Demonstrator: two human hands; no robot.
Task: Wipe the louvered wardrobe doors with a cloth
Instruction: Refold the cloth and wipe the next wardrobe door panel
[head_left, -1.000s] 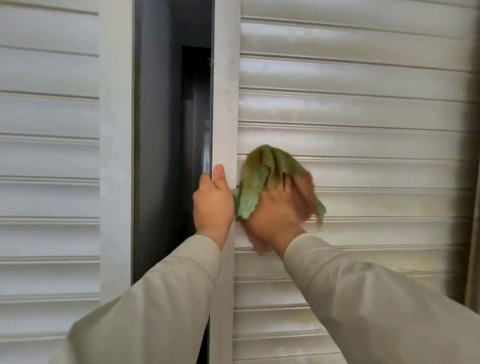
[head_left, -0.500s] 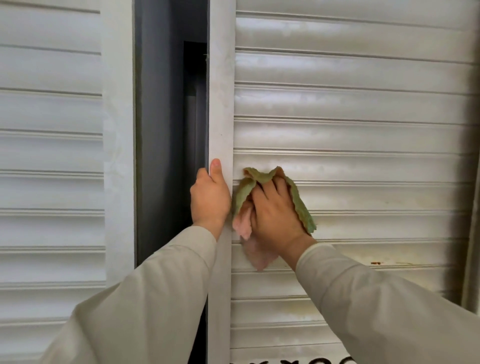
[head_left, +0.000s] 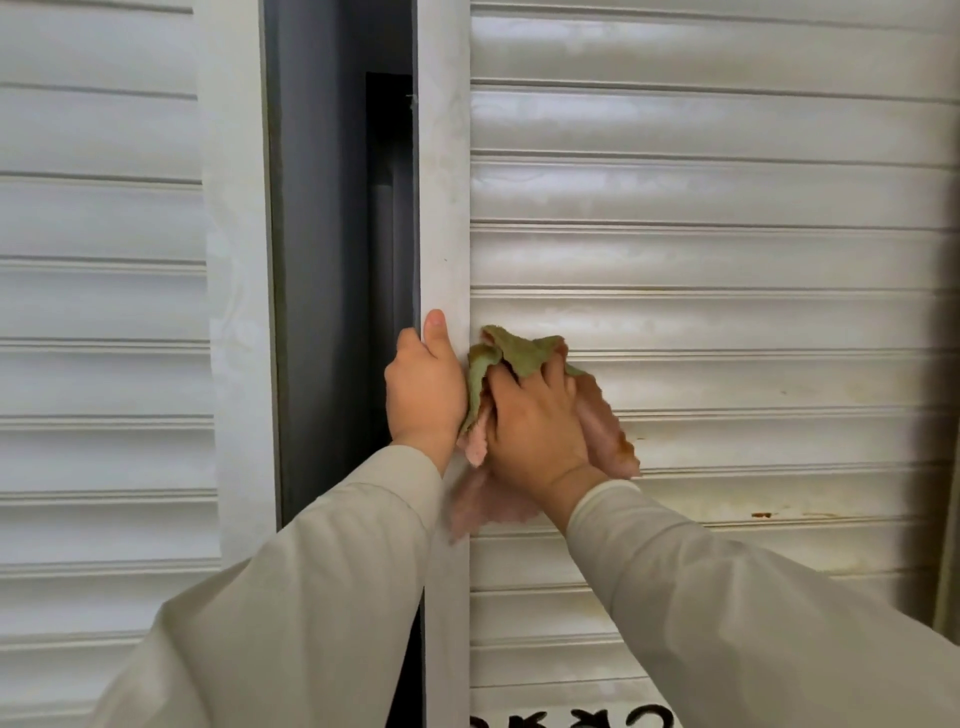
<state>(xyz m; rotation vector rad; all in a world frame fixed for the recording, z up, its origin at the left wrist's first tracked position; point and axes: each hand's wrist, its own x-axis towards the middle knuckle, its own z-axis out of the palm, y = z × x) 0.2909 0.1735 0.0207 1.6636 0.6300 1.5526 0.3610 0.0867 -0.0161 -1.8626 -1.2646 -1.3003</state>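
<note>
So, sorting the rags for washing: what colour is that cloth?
The cloth is green on one side and pinkish on the other, seen in the head view.

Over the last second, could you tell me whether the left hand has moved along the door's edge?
No. The left hand grips the same spot on the door edge; only the right hand and cloth shifted.

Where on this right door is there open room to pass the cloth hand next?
Bare slats stretch above and right of the right hand holding the green-and-pink cloth. It's crowded leftward: the left hand grips the white door stile.
</note>
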